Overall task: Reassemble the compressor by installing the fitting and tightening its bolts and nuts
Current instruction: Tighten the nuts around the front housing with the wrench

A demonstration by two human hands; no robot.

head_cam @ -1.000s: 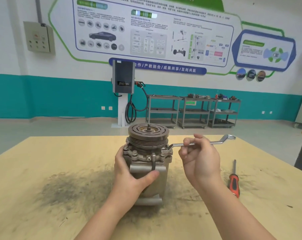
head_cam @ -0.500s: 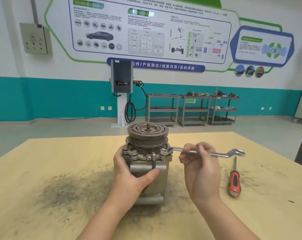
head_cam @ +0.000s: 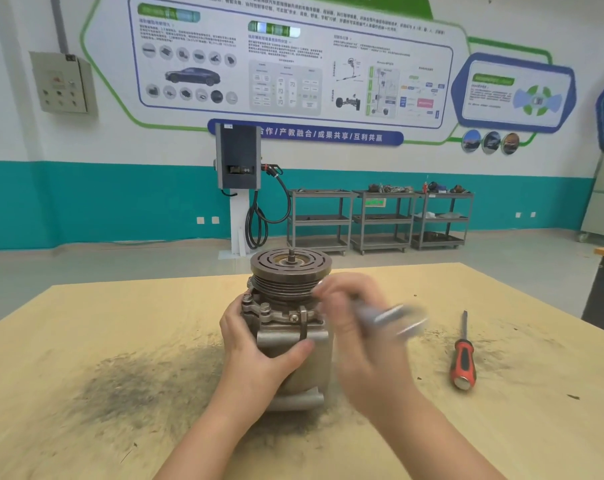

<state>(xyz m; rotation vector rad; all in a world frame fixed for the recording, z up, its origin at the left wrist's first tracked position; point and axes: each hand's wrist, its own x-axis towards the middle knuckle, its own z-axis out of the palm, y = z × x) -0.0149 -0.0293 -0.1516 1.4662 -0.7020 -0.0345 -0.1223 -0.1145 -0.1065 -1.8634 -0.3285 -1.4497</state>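
Note:
The grey metal compressor point(head_cam: 295, 344) stands upright on the wooden table point(head_cam: 120, 341), its grooved pulley point(head_cam: 291, 271) on top. A bolted flange with a fitting point(head_cam: 276, 311) sits just below the pulley. My left hand point(head_cam: 259, 348) grips the compressor body from the left, thumb across its front. My right hand point(head_cam: 356, 320) is blurred by motion at the compressor's right side and holds a silver wrench point(head_cam: 394, 318), whose handle sticks out to the right. The wrench's working end is hidden behind my fingers.
A red and black screwdriver point(head_cam: 462, 358) lies on the table to the right of my right hand. Dark grime stains the tabletop point(head_cam: 148, 382) left of the compressor. Grey tool carts point(head_cam: 380, 220) and a wall charger point(head_cam: 238, 157) stand far behind.
My right hand has swung the wrench handle round toward me and moved closer to the compressor; both are now motion-blurred. My left hand keeps its grip on the body.

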